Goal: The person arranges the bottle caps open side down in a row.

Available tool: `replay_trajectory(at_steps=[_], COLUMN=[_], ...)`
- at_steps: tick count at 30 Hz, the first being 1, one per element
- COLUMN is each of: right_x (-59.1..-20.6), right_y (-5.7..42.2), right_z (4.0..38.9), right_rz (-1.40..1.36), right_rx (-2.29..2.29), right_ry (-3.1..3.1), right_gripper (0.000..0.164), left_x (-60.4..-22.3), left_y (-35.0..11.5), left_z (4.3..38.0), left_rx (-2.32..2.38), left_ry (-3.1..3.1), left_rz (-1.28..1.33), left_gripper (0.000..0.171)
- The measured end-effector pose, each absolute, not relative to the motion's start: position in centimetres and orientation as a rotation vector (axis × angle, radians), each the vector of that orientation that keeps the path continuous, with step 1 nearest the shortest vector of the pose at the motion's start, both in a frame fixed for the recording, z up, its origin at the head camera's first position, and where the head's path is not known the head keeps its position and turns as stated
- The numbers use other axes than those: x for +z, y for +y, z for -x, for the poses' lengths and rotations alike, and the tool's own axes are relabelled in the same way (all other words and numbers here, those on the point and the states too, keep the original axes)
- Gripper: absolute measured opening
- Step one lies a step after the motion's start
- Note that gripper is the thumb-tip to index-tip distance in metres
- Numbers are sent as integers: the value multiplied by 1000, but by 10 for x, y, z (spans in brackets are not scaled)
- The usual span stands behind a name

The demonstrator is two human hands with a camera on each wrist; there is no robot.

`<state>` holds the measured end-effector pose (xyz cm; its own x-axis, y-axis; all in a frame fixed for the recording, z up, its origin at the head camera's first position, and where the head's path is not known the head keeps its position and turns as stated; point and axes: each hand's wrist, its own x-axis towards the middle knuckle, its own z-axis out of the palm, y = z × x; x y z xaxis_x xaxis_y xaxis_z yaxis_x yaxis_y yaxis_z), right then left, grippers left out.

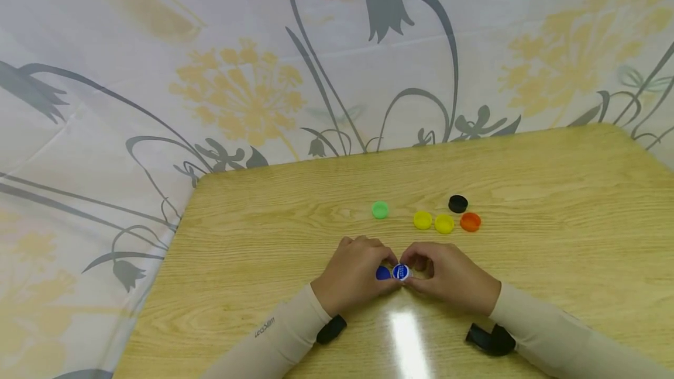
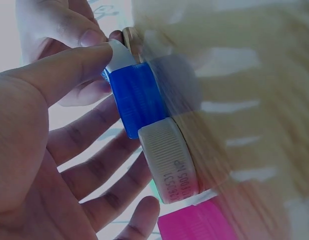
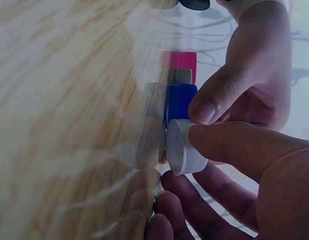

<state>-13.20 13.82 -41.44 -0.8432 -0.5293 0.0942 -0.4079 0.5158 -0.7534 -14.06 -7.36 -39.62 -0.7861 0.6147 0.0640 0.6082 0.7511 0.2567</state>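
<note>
Both hands meet at a white bottle cap (image 1: 402, 272) with a blue printed top. My right hand (image 1: 453, 276) pinches it between thumb and index finger, the other fingers spread below in the right wrist view. From the opposite side, my left hand (image 1: 358, 271) has its thumb and index tips at the same cap. Directly beside it, on the left, is a blue cap (image 2: 137, 97). A whitish cap (image 2: 169, 160) with printed digits follows in the row, then a pink cap (image 2: 197, 222). In the head view, the left hand hides these last two.
Farther back on the wooden table (image 1: 253, 221) lie a green cap (image 1: 380, 210), two yellow caps, one a yellow cap (image 1: 422, 220) on the left, a black cap (image 1: 458, 203) and an orange cap (image 1: 470, 221). A flower-patterned cloth (image 1: 337, 63) stands behind the table.
</note>
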Motion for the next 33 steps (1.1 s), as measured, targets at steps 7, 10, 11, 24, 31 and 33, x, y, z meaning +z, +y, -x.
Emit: replay_trajectory(at_steps=[7, 10, 11, 24, 31, 33], right_x=[-414, -414, -414, -415, -415, -415], right_y=[138, 138, 138, 136, 137, 137], right_z=[134, 134, 133, 133, 133, 133], right_rz=[818, 810, 814, 813, 811, 801], right_rx=[-1229, -1229, -1229, -1244, -1233, -1221], right_ry=[2572, 2567, 2567, 2550, 2555, 2558], right_gripper=[22, 22, 21, 19, 19, 19], left_x=[-397, -397, -398, -398, -398, -399], left_y=[-72, -72, -72, -73, -73, -73], left_z=[140, 140, 140, 139, 139, 139], left_rx=[390, 367, 360, 342, 339, 338], left_ry=[2924, 2935, 2934, 2937, 2951, 2954], left_rz=[-1020, -1022, -1020, -1027, -1043, -1043], left_gripper=[27, 27, 27, 27, 26, 26])
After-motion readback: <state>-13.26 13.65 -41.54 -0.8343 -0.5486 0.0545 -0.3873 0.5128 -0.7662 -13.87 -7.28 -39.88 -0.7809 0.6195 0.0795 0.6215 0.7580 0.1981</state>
